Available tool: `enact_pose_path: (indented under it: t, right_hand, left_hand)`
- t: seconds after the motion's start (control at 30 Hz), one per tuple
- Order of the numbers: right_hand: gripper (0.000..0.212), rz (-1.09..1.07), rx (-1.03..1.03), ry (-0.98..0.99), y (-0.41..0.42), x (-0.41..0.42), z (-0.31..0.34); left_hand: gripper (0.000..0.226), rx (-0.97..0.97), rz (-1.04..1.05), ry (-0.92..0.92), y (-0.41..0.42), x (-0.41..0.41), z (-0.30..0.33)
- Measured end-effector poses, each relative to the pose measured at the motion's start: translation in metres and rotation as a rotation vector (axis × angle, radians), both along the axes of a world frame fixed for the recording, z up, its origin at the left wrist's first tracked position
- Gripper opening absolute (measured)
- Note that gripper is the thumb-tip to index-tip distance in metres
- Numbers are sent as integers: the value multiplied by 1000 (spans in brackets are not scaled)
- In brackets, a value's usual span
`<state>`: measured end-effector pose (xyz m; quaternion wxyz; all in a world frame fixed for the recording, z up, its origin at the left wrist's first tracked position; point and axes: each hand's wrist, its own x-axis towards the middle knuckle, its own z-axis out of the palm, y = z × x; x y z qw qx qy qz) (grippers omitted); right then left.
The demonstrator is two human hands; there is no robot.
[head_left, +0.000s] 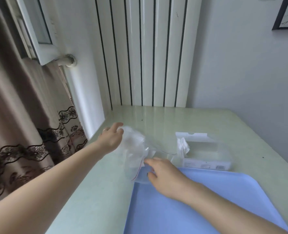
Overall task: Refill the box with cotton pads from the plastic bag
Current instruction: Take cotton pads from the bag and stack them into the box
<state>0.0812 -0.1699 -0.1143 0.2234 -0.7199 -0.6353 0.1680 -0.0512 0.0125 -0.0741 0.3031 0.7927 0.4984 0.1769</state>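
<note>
We grip the far end of the plastic bag (134,146) with our left hand (110,137); our right hand (163,173) pinches its near mouth, beside the box (205,151).

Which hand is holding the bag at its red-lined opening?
The right hand pinches the plastic bag by its red-lined mouth; the left hand grips its far, closed end.
</note>
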Motion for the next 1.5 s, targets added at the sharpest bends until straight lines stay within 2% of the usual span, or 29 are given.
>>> enact_pose_path:
  t: [0.1,0.17,0.23,0.3,0.43,0.53,0.73,0.8,0.93,1.07,1.17,1.37,1.5]
  right_hand:
    - [17,-267,104,373,27,-10,-14]
    - [20,-376,140,525,44,-10,-17]
    - [31,-397,164,597,59,-7,-23]
    - [42,-380,205,612,72,0,-34]
    - [38,-320,265,618,78,3,-31]
    - [43,-286,214,650,81,1,-21]
    - [20,-304,154,622,93,-4,-10]
    - [28,-344,143,542,96,-4,-12]
    - [12,-486,125,639,103,-6,-13]
    - [11,-457,129,553,101,-6,-14]
    - [24,-437,37,608,104,-8,-15]
    - [17,-618,157,848,104,-3,-19]
    - [5,-546,107,941,101,-2,-12]
  left_hand:
    - [43,-78,54,-87,6,-11,-11]
    - [36,-92,91,-77,8,-13,-16]
    - [28,-108,138,-79,9,-11,-18]
    - [23,-151,164,-93,13,-9,-20]
    - [25,-173,160,-115,18,-4,-23]
    - [29,-188,134,-110,15,0,-22]
    - [34,-213,105,-109,12,3,-23]
    - [33,-205,98,-95,13,3,-25]
    - [28,-214,105,-80,15,2,-25]
    - [27,-193,100,-109,13,4,-23]
    - [26,-191,85,-119,10,7,-21]
    - [27,-196,91,-85,8,10,-20]
    - [27,-194,80,-70,6,11,-20]
